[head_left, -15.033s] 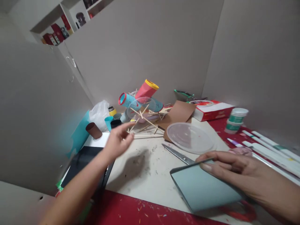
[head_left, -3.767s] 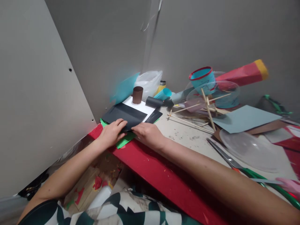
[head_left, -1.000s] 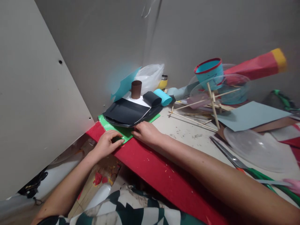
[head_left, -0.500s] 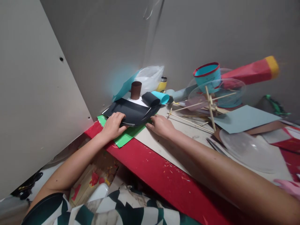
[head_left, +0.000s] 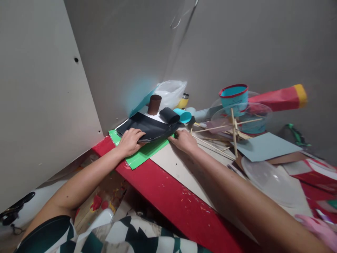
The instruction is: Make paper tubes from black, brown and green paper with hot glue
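My left hand (head_left: 131,141) is closed at the near edge of a stack of black paper (head_left: 149,128), its fingers over the top and the thumb by the edge. Beneath the stack lies a bright green sheet (head_left: 143,154), partly overhanging the table's red border. My right hand (head_left: 184,141) pinches the green sheet's right corner, beside the black paper; its fingertips are partly hidden. Just behind the stack are a brown paper tube (head_left: 154,105), a rolled black paper (head_left: 169,115) and a rolled blue paper (head_left: 183,116).
A white plastic bag (head_left: 170,92) and a yellow jar (head_left: 183,101) stand by the wall. To the right are a thin-stick frame (head_left: 234,133), a blue red-rimmed cup (head_left: 233,96), a grey-blue sheet (head_left: 265,147) and a clear lid (head_left: 268,181). A white panel (head_left: 47,88) rises at left.
The view has shifted slightly. More of the green sheet shows near my right hand, which now grips its corner. My left hand stays on the black paper.
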Available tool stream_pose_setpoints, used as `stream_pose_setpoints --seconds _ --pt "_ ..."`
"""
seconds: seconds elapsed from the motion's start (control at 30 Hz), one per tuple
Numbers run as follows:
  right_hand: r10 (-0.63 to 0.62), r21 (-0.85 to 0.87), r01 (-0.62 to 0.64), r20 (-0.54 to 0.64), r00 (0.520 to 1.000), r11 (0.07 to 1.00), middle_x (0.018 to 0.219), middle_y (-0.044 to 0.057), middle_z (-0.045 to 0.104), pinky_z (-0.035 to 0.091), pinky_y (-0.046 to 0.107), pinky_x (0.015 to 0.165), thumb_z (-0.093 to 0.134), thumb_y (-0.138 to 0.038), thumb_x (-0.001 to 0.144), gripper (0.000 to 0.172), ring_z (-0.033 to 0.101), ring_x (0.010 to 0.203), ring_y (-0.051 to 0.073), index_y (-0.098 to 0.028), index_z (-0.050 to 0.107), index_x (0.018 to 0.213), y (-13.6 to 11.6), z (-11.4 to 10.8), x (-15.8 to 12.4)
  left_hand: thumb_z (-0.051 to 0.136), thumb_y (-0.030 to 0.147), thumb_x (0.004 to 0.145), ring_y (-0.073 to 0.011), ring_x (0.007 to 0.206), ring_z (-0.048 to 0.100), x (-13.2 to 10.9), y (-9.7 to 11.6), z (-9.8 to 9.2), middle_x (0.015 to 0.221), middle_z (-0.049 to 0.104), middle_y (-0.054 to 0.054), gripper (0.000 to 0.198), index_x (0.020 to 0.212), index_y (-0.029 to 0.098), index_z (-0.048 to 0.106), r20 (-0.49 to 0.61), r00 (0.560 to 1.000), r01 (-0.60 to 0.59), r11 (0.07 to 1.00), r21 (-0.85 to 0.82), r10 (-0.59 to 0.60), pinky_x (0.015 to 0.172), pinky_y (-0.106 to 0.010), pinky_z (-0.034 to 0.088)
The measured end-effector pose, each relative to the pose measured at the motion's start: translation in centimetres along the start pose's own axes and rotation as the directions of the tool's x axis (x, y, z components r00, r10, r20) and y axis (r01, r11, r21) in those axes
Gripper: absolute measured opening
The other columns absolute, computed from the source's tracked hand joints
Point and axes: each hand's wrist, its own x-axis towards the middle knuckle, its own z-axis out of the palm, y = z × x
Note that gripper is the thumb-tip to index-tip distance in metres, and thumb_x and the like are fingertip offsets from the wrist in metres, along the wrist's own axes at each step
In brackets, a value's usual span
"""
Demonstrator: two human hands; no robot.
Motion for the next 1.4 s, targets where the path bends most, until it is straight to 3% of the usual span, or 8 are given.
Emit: stream_pose_setpoints --seconds 0.93,1.4 --pt "0.163 0.148 -0.170 0.059 0.985 0.974 0.117 0.009 0.062 0.055 0.042 0.082 0.059 -0.035 0.094 0.031 0.063 0.097 0.022 -0.016 0.059 0.118 0.3 0.3 2.4 0.055 0.038 0.090 -0.0259 0.109 0.053 -0.2 -0.5 0.5 0.122 0.063 -0.008 0.036 0.121 0.021 0.059 -0.022 0.998 -0.055 0.995 0.086 0.057 0.085 -0.039 0.040" --pt "0.167 0.213 -0.157 -0.032 0.985 0.964 0.118 0.009 0.062 0.054 0.043 0.083 0.060 -0.033 0.094 0.030 0.063 0.099 0.022 -0.017 0.059 0.119 0.9 0.7 3.2 0.055 0.038 0.090 -0.0268 0.110 0.053 -0.1 -0.8 0.6 0.122 0.063 -0.009 0.035 0.120 0.020 0.059 -0.038 0.997 -0.058 0.996 0.072 0.061 0.085 -0.040 0.041"
